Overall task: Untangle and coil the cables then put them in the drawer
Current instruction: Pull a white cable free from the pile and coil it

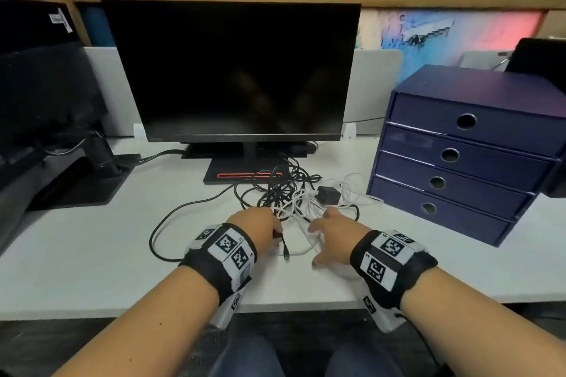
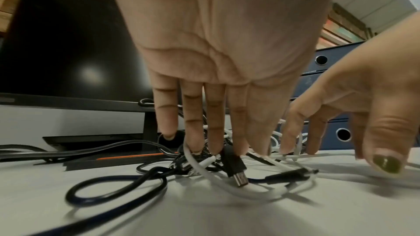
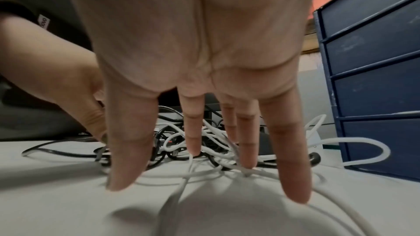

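A tangle of black and white cables (image 1: 294,196) lies on the white desk (image 1: 92,254) in front of the monitor, with a black power adapter (image 1: 327,194) in it. My left hand (image 1: 260,223) sits at the tangle's near left edge and pinches a black USB cable just behind its plug (image 2: 237,175). The plug hangs below the fingertips (image 2: 238,143). My right hand (image 1: 330,232) hovers spread over the white cables (image 3: 204,171); its straight fingers (image 3: 247,150) touch down among them and grip nothing. The blue drawer unit (image 1: 459,156) at the right has every drawer closed.
A dark monitor (image 1: 239,70) on its stand (image 1: 242,173) rises directly behind the tangle. A second black stand and screen (image 1: 61,138) fill the left. One black cable loops out leftward (image 1: 159,229) across the desk.
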Demonstrator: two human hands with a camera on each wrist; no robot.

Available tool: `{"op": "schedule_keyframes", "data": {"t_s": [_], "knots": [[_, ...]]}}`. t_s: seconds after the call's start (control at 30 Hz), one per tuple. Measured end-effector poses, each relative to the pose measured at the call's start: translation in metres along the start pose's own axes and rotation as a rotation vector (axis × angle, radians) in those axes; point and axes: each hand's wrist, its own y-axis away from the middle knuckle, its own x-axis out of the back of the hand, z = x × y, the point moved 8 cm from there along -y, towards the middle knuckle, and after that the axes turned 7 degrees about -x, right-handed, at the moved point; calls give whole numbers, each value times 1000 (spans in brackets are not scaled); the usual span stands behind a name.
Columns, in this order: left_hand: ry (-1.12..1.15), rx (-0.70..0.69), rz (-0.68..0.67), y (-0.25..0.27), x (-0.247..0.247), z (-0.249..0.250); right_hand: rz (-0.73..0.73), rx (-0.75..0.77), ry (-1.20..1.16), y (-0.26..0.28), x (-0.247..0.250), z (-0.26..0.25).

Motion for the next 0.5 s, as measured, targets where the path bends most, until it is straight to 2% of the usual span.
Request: {"op": "schedule_keyframes", "data": {"t_s": [0.1,0.23,0.43,0.5], "knots": [[-67,-8,-60,-2,-6,3,-33,-5,82,-4,-11,2],[-186,-55,-119,3,-16,12,-3,-11,56,-6,-17,3],[-232,-122,-144,16,-16,23,95,-24,-29,4,-19,5],[-211,-133,-108,19,-14,27,121,-29,-44,7,-20,5]]}}
